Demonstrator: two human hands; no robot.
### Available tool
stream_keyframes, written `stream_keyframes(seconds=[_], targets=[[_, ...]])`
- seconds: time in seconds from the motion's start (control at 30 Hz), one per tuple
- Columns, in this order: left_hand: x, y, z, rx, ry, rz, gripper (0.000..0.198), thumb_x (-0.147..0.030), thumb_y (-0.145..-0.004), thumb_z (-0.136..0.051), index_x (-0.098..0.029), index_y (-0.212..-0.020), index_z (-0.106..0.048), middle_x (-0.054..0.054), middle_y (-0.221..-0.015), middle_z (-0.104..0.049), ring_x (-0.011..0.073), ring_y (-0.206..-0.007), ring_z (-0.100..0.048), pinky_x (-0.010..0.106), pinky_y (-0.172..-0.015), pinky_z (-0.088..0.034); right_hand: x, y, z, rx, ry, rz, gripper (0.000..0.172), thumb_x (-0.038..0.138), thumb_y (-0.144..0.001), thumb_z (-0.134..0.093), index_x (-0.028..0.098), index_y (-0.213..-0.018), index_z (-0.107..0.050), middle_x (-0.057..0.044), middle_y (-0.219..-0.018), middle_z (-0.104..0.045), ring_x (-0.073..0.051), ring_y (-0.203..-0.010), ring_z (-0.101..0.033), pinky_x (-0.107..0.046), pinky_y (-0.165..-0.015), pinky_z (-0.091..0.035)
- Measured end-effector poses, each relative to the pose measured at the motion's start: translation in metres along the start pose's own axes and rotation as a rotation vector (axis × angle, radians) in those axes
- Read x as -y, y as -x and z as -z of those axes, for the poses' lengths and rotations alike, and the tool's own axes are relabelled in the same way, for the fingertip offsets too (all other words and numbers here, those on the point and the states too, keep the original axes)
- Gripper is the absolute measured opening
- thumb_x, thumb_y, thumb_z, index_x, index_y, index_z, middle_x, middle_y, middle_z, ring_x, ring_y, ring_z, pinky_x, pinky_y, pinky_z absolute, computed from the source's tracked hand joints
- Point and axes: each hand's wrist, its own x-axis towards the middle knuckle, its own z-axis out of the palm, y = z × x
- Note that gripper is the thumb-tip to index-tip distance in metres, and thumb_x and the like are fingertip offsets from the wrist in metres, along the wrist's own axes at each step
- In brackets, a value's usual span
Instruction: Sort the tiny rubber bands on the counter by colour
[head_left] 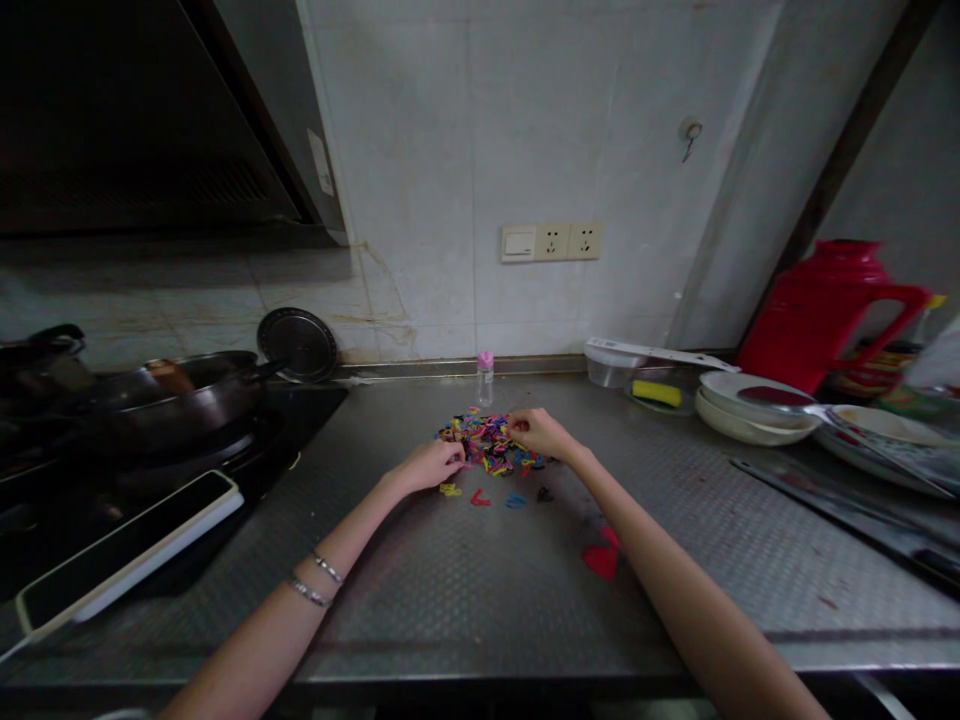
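Note:
A loose pile of small, many-coloured loop-like pieces (pixel 491 438) lies on the metal counter; they look like little clips or bands, too small to tell. At its left edge is my left hand (pixel 435 464), fingers curled together and touching the pieces. My right hand (pixel 541 434) is closed in a pinch over the pile's right side. Whatever either hand's fingertips hold is hidden. In front of the pile lie separate little groups: yellow pieces (pixel 450 490), red pieces (pixel 480 498), blue pieces (pixel 514 501) and black pieces (pixel 544 494). Behind it stands a clear bottle with a pink cap (pixel 485 378).
A red item (pixel 600 560) lies by my right forearm. On the left are a phone-like device (pixel 127 550) and a pan (pixel 180 400) on the stove. Stacked bowls (pixel 750 425), a yellow sponge (pixel 656 393), a long dark utensil (pixel 825 510) and a red jug (pixel 810 310) occupy the right.

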Motion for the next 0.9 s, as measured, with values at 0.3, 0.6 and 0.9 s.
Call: stream_keyframes(seconds=[0.3,0.6,0.9], targets=[[0.004,0.000,0.021,0.049,0.069,-0.015,0.026,-0.033,-0.080,-0.045,-0.012,-0.075,-0.058,0.003,-0.070,-0.059,0.0107,-0.061,-0.050,0.019,-0.056,-0.034,-0.007,-0.002,-0.005,-0.057,0.021,0.075,0.021,0.026,-0.071,-0.049,0.012,-0.067,-0.064,-0.001,-0.058,-0.057,-0.008,-0.054,-0.043,-0.018,-0.052,-0.029],[0.000,-0.002,0.021,0.018,0.179,-0.043,0.024,-0.033,-0.078,-0.047,-0.012,-0.078,-0.058,0.001,-0.068,-0.057,0.0105,-0.062,-0.049,0.019,-0.057,-0.035,0.026,0.000,0.006,0.084,-0.062,0.198,0.021,0.024,-0.070,-0.052,0.015,-0.080,-0.068,0.000,-0.066,-0.062,-0.009,-0.058,-0.049,-0.018,-0.053,-0.032],[-0.014,-0.005,0.015,0.018,0.209,-0.112,0.019,-0.025,-0.078,-0.045,-0.011,-0.077,-0.058,0.002,-0.070,-0.057,0.0112,-0.064,-0.050,0.019,-0.058,-0.035,0.053,0.006,-0.009,0.144,0.023,0.255,0.017,0.027,-0.072,-0.059,0.019,-0.084,-0.068,-0.001,-0.070,-0.064,-0.011,-0.062,-0.052,-0.019,-0.056,-0.033]])
